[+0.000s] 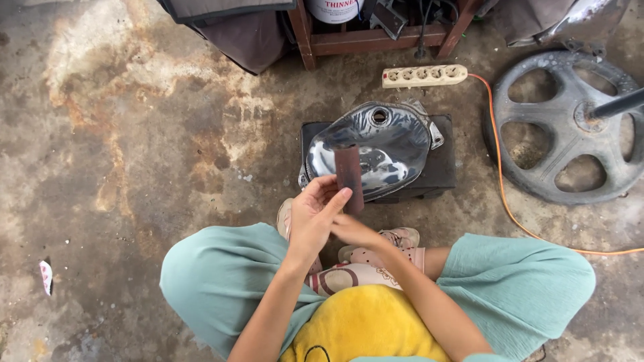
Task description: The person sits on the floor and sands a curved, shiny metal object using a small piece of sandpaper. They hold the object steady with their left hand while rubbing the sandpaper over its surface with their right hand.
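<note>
Viewpoint: the scene is seen from above, over the knees of a seated person in pale green trousers; a yellow cushion-like object [362,328] lies on the lap at the near edge.
Left hand: the left hand [314,216] is raised in front of the knees, fingers curved and closed around the lower edge of a strip of dark reddish-brown abrasive paper [349,177].
Right hand: the right hand [353,231] is placed just near and right of the left hand, touching it; its fingertips are hidden, so whether it also grips the strip cannot be told.
Abrasive strip: it is held upright between the hands, its upper part seen against the tank behind it; contact with the tank cannot be told.
Tank: a bare, shiny grey metal fuel tank [382,144] with a round filler opening at its far end is set on a low black block [439,167], just beyond the hands at the centre of the scene.
Feet: patterned pale sandals [396,241] are seen between the knees and the block.
Far side: a cream multi-socket power strip [424,75] lies on the stained concrete floor [121,134], with an orange cable [502,181] running from it to the right and near.
Right side: a grey spoked metal wheel [567,127] lies flat on the floor, well apart from the hands.
</note>
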